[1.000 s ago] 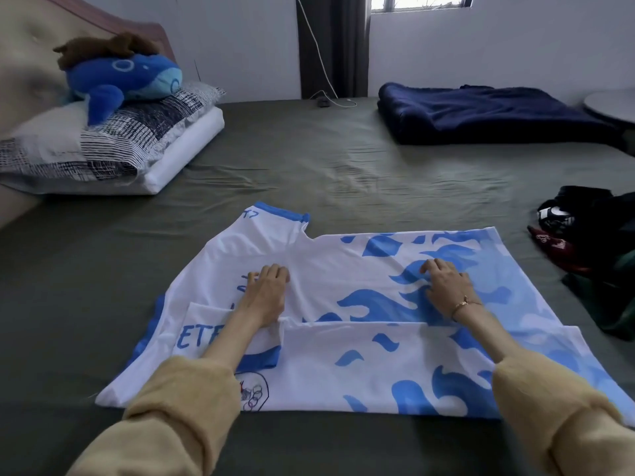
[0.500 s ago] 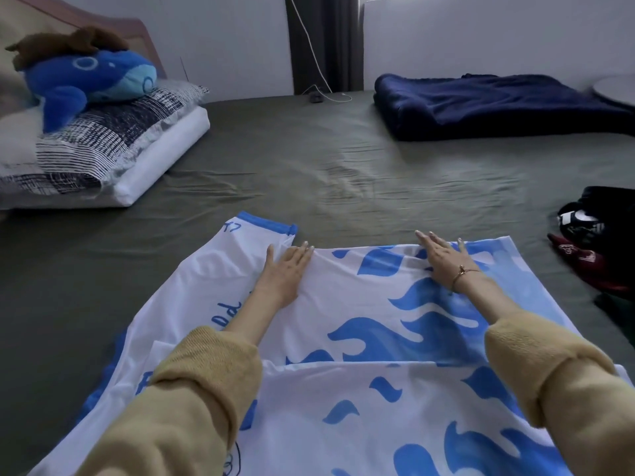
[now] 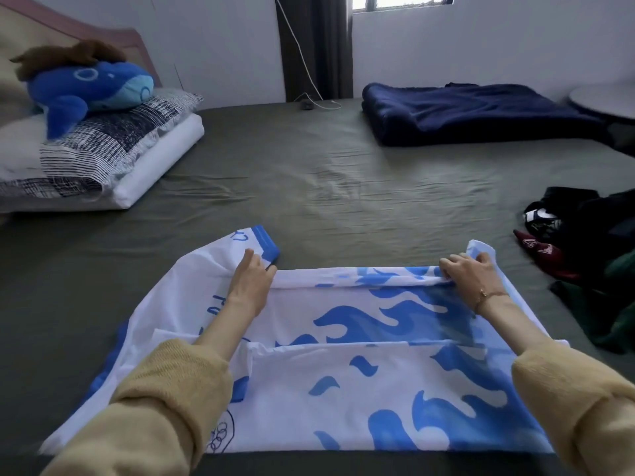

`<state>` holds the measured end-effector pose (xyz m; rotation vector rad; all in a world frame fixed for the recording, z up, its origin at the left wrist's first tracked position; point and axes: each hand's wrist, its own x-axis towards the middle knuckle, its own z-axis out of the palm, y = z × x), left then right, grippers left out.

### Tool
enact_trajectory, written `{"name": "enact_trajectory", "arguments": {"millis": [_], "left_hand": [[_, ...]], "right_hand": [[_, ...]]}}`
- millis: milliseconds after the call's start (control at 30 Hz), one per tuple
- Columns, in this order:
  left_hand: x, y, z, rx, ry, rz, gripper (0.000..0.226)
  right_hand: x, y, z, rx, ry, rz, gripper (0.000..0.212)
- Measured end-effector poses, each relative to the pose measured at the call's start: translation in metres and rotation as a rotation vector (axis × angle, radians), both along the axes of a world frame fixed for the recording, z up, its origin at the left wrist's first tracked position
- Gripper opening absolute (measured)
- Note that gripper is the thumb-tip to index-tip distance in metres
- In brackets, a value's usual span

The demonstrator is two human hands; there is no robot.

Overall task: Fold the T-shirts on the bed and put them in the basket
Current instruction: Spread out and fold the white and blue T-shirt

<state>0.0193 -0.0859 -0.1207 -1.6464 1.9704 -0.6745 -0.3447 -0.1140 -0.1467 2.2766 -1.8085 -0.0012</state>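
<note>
A white T-shirt point(image 3: 343, 383) with blue flame shapes lies flat on the olive bed sheet point(image 3: 326, 187) in front of me, its near part folded over once. My left hand point(image 3: 250, 282) pinches the far edge by the blue-trimmed sleeve. My right hand point(image 3: 471, 273) grips the far edge at the right corner, and the edge is lifted slightly off the bed. No basket is in view.
A heap of dark, red and green clothes point(image 3: 591, 249) lies at the right edge of the bed. A folded navy blanket point(image 3: 481, 111) sits at the back right. Pillows point(image 3: 103, 156) with a blue plush whale point(image 3: 89, 87) are at the back left. A charger cable point(image 3: 309, 104) lies at the far edge.
Both hands slid from the shirt's middle to its far edge, went from flat to gripping the fabric, and the edge has started to lift.
</note>
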Motion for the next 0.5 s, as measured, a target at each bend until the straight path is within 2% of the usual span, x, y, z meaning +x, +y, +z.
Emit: {"name": "enact_trajectory", "arguments": {"millis": [33, 100, 167, 367, 500], "left_hand": [[0.0, 0.006, -0.003, -0.004, -0.006, 0.002, 0.037], [-0.002, 0.019, -0.006, -0.006, -0.018, 0.001, 0.038], [-0.003, 0.033, -0.008, 0.009, -0.029, 0.016, 0.034], [-0.005, 0.067, -0.002, 0.044, -0.009, 0.125, 0.023], [-0.003, 0.087, 0.002, 0.073, 0.05, 0.176, 0.027]], "right_hand": [[-0.002, 0.004, -0.001, -0.024, 0.003, -0.003, 0.04], [-0.005, 0.018, 0.001, -0.006, 0.032, -0.058, 0.019], [-0.011, 0.028, 0.0, 0.059, 0.129, -0.146, 0.024], [-0.024, 0.062, -0.004, 0.098, 0.149, -0.18, 0.027], [-0.026, 0.083, 0.001, 0.122, 0.062, -0.25, 0.021]]}}
